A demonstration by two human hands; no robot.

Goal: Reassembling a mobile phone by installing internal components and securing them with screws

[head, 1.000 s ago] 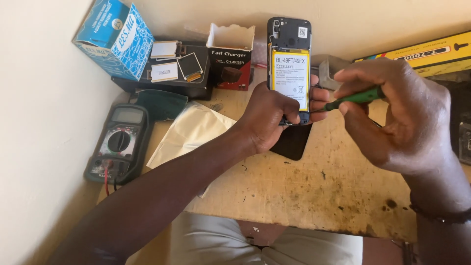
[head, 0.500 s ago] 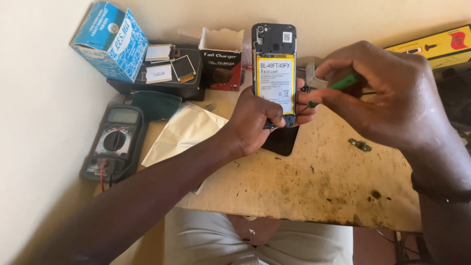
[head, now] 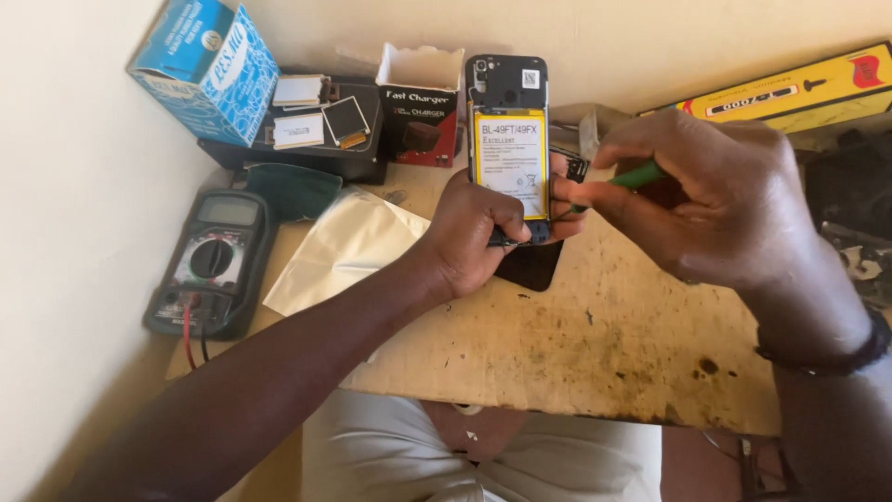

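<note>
In the head view, above the stained wooden surface (head: 595, 344), an opened phone (head: 507, 139) with its yellow battery (head: 509, 160) exposed is being held upright in the left hand (head: 483, 232), the fingers closed around its lower end. A green-handled tool (head: 624, 178) is being pinched in the right hand (head: 706, 200) and pressed to the phone's right edge — the tip is best kept shallow and the phone braced. Compared with half a second ago, the phone is being held at much the same spot — the tool's tip is being worked slightly lower.

Stained, rough wooden table (head: 595, 344); glossy battery (head: 509, 160); crinkled foil bag (head: 344, 246)
</note>
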